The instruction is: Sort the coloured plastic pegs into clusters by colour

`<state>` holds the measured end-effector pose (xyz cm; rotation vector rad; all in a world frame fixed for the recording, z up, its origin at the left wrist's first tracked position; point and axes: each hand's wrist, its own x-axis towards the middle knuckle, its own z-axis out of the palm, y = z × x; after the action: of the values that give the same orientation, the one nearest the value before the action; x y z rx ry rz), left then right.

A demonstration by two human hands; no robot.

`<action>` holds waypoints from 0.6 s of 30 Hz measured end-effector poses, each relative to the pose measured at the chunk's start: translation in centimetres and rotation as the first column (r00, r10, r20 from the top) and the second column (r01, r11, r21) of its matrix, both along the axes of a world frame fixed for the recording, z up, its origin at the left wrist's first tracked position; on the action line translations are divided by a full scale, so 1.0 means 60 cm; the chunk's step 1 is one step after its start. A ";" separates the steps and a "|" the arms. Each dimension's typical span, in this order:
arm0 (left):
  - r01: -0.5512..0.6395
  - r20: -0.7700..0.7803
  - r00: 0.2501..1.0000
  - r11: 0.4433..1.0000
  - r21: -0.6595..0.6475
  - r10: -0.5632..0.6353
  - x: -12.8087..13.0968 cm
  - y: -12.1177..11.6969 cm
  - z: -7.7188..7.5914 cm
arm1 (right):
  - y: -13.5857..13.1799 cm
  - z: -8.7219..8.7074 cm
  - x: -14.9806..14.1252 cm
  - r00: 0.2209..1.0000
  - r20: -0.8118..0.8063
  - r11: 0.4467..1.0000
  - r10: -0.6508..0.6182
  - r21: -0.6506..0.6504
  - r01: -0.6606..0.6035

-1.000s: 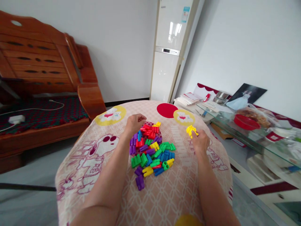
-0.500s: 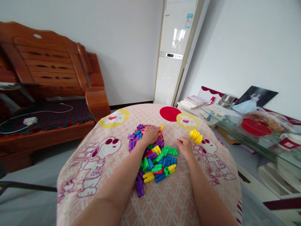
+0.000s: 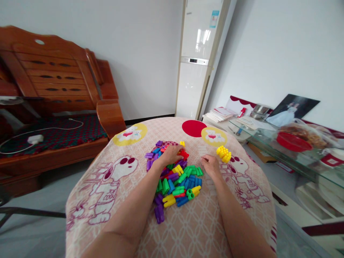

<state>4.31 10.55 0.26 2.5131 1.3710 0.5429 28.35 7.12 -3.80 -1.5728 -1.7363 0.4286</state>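
My left hand (image 3: 171, 154) reaches over the far part of a heap of plastic building blocks (image 3: 185, 179), its fingers and thumb apart beside some red blocks (image 3: 184, 154). Part of the heap is hidden beneath this hand. Purple blocks (image 3: 159, 214), green, blue and yellow blocks lie toward me and to the left. On the tablecloth to the right of the heap rests my right hand (image 3: 211, 165), fingers curled together; what they hold, if anything, cannot be made out. Just beyond it sits a joined cluster of yellow blocks (image 3: 224, 154).
A patterned cloth (image 3: 204, 229) covers the round table. To the right, a glass-topped stand (image 3: 301, 157) bears a red bowl (image 3: 294, 142), papers and a photo. A wooden bench (image 3: 59, 79) stands at left, and a tall white air conditioner (image 3: 192, 86) at the back.
My left hand has shifted slightly over the heap, and more red blocks show at its right. A small yellow block at the far edge shows more fully. My right hand stays nearly still.
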 end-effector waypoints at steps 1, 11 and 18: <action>0.013 0.028 1.000 1.000 -0.013 -0.013 -0.002 -0.003 0.002 | 0.000 0.001 0.000 1.000 0.000 1.000 0.001 0.002 -0.001; 0.024 0.265 0.964 0.996 -0.082 -0.001 0.014 -0.021 0.032 | -0.012 0.014 -0.008 0.993 -0.121 1.000 0.005 0.005 -0.004; 0.101 0.253 0.965 0.988 -0.118 -0.069 0.015 -0.022 0.037 | -0.030 0.037 -0.030 0.972 -0.217 0.995 0.091 0.059 -0.080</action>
<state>5.22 9.23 2.48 2.2974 1.1620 0.6989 26.57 5.33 -1.59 -1.3640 -1.6350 0.5754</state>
